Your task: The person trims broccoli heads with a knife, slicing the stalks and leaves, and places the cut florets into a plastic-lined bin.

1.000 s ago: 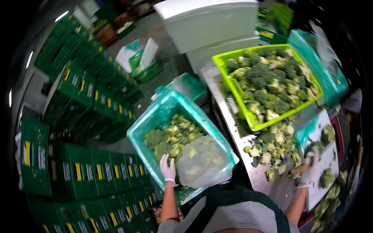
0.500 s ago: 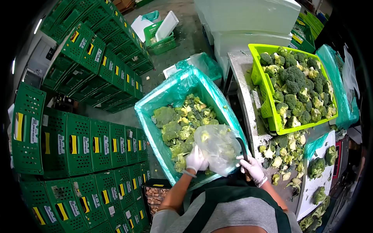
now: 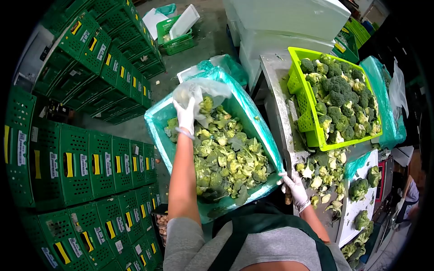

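My left hand, in a white glove, is closed on a translucent plastic bag at the far left corner of the teal-lined box. Trimmed broccoli pieces fill much of that box. At the box's right corner is my right hand, also gloved, with its fingers curled round a wooden-looking handle; the blade of this knife is not clearly visible. Loose broccoli scraps lie on the metal table beside it.
A lime-green crate of broccoli florets stands on the table. Right of the scraps, a white board holds broccoli heads. Stacked dark green crates line the left side. Large white foam boxes stand behind the table.
My left hand has carried the plastic bag from the box's near right part to its far left corner, uncovering more broccoli pieces. My right hand has come from the board to the box's edge.
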`<action>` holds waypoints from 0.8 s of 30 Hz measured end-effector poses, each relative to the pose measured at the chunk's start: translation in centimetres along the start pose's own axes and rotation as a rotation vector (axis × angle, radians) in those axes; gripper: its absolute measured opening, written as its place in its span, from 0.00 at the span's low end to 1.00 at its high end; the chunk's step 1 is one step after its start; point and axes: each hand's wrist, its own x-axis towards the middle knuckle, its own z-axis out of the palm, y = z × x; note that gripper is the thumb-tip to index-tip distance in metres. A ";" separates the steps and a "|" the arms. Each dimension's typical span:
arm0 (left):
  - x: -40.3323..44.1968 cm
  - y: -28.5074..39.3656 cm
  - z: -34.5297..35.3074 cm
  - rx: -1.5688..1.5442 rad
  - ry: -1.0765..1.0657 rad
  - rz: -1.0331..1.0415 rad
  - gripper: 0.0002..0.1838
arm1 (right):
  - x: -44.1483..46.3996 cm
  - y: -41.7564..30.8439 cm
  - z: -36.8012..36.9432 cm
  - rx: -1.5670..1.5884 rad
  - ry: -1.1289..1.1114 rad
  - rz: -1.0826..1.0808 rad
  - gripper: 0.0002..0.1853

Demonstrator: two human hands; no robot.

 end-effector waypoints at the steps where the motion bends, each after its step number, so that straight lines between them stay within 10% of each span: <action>1: -1.3 -1.2 0.0 0.120 -0.097 0.180 0.44 | -0.6 0.4 0.0 0.052 0.018 0.031 0.12; 6: -14.9 -6.3 -3.2 1.061 -0.858 0.477 0.50 | -2.2 2.6 0.0 0.086 -0.015 0.103 0.11; 12: -21.0 -12.1 -8.2 1.616 -0.792 0.270 0.52 | -1.7 2.8 0.3 0.058 -0.085 0.119 0.12; 19: -18.5 -12.6 -9.3 0.558 -0.574 0.237 0.14 | 0.4 1.5 1.0 -0.056 -0.141 0.095 0.12; 21: -15.3 -14.3 -9.3 0.778 -0.301 0.337 0.11 | 0.7 1.3 1.1 -0.082 -0.144 0.092 0.12; 24: -12.0 -15.7 -7.2 1.219 -0.514 0.064 0.25 | 0.8 1.3 1.1 -0.104 -0.142 0.083 0.12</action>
